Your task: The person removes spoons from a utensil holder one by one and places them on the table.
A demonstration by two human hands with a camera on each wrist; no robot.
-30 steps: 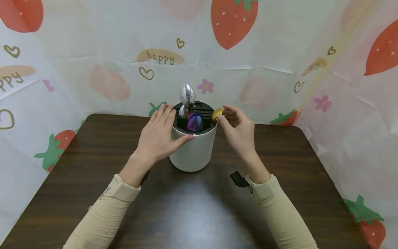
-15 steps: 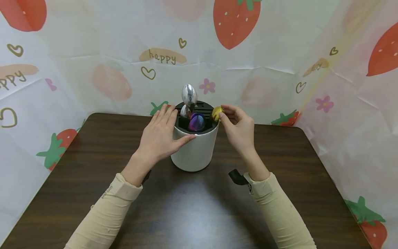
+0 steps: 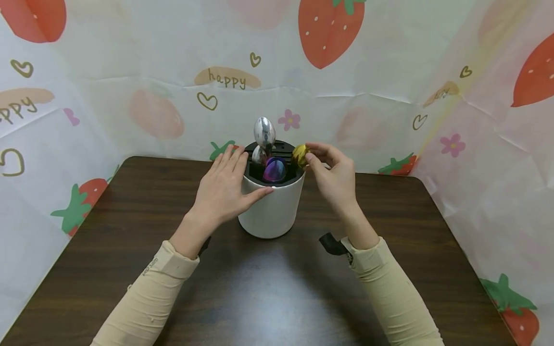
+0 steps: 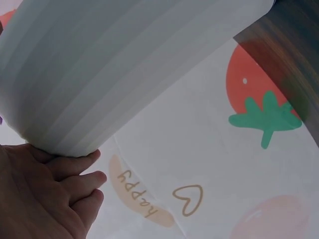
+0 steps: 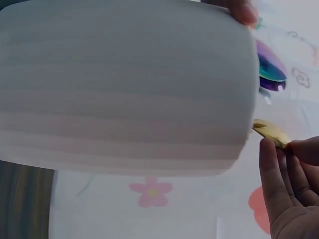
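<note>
Bowl showing at the right rim of the white holder (image 3: 271, 211), a gold spoon (image 3: 299, 156) is pinched between the right hand's (image 3: 335, 175) thumb and fingers. The left hand (image 3: 220, 185) — straight-fingered, grasping nothing — rests against the holder's left side. Silver spoons (image 3: 264, 130) and a purple-blue spoon (image 3: 274, 170) stand inside the holder.

The word "happy" stands in brown handwritten letters on a tan patch (image 3: 227, 83) in the middle of the backdrop (image 3: 303, 89). On the left patch (image 3: 26, 98), cut by the frame's edge, only the ending "ppy" reads clearly. The right patch (image 3: 441, 93) bears small, slanted writing too blurred to read surely. The left wrist view shows "happy" too, tipped nearly upside down. Dark marks on the left sleeve (image 3: 143, 288) are too small to read.
</note>
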